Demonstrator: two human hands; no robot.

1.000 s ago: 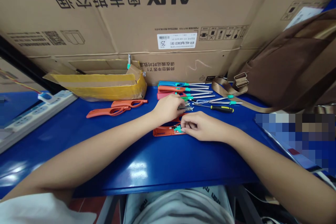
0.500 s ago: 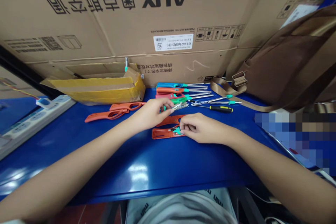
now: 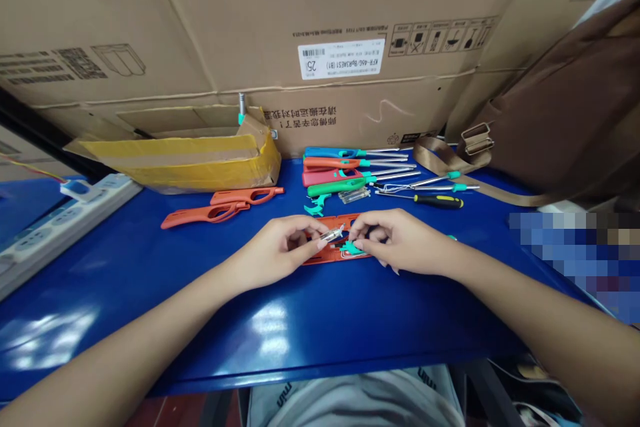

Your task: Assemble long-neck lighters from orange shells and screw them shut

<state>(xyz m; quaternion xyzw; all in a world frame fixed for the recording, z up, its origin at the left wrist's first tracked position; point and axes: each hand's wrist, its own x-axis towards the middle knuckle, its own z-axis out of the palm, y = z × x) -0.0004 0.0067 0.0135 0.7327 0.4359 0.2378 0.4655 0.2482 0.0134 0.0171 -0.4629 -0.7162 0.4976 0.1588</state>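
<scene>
My left hand (image 3: 283, 247) is closed in a pinch on a small clear fuel tank (image 3: 332, 235) with a metal and white tip. It hovers over the orange lighter shell halves (image 3: 320, 255), which lie opened with their insides up. My right hand (image 3: 400, 237) is closed at the shell's right end, with thumb and fingertips on a green plastic part (image 3: 351, 249) seated in the near half. Thin white wire shows beside that part. Behind my hands lie a loose green trigger piece (image 3: 316, 205) and more clear fuel tanks (image 3: 355, 195).
Several assembled stick lighters (image 3: 333, 163) lie in a row at the back. A screwdriver (image 3: 439, 201) and metal lighter rods (image 3: 435, 180) are to their right. Orange shells (image 3: 205, 215), a taped cardboard box (image 3: 180, 163) and a power strip (image 3: 65, 220) stand left; a brown bag (image 3: 560, 107) is right.
My left hand has come nearer with a clear fuel tank, from beside the lighter row to over the orange shell. Other tanks stay behind on the table. My right hand stays at the shell.
</scene>
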